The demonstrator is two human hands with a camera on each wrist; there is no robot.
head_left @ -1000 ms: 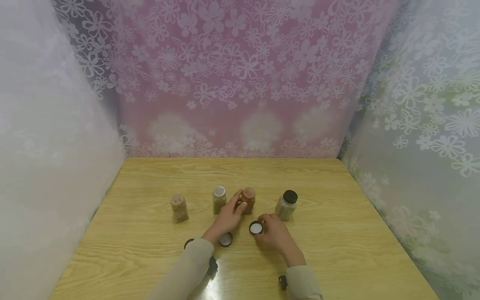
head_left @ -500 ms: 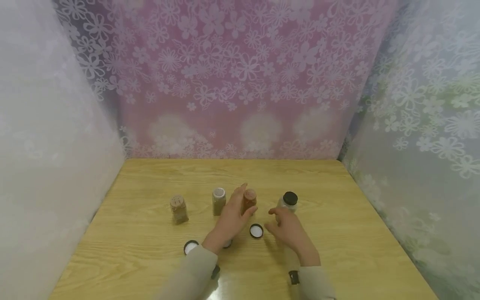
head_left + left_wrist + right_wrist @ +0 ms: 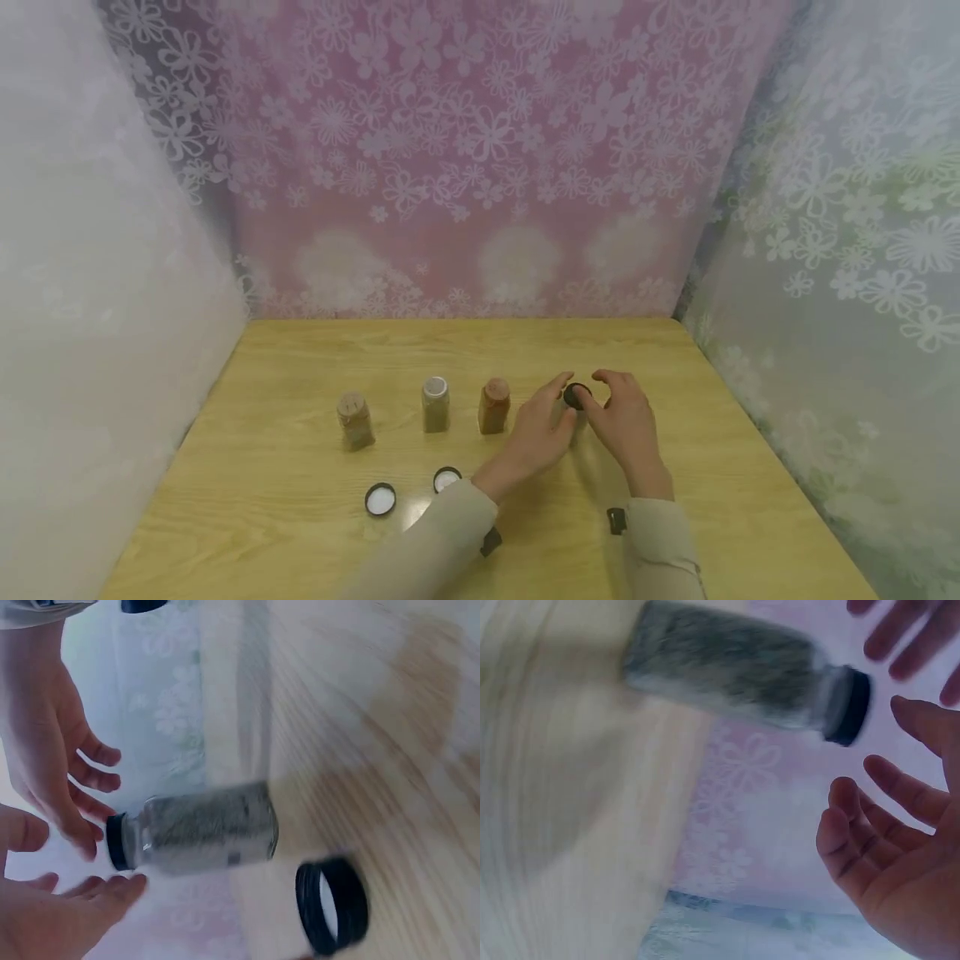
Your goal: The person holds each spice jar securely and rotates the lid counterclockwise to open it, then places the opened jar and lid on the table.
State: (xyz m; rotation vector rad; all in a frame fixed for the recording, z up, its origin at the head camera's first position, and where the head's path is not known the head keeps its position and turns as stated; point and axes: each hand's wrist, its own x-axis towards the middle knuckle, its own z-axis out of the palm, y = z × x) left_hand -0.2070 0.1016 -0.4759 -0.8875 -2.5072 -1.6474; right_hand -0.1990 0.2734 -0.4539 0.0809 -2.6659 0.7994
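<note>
A clear jar point(image 3: 210, 829) of grey-green flakes with a black screw lid point(image 3: 577, 397) stands between my two hands. My left hand point(image 3: 536, 432) is at its left side, fingers loosely spread near the lid. My right hand point(image 3: 628, 423) is on the other side, its thumb over the lid in the head view. The right wrist view shows a gap between the lid point(image 3: 849, 706) and the right fingers point(image 3: 840, 840); whether the left fingertips touch the jar, I cannot tell. In the head view my hands hide most of the jar's body.
A jar of reddish powder point(image 3: 493, 410), a white-rimmed jar point(image 3: 436, 408) and a tan-topped jar point(image 3: 356, 425) stand to the left, lidless. Two upturned black lids point(image 3: 380, 500) lie nearer; another lid point(image 3: 334, 906) shows in the left wrist view. Patterned curtains point(image 3: 480, 167) enclose the wooden table point(image 3: 300, 358).
The right hand set a black lid down and let go. The left hand left the reddish jar and moved right. Both hands have come to the black-lidded jar.
</note>
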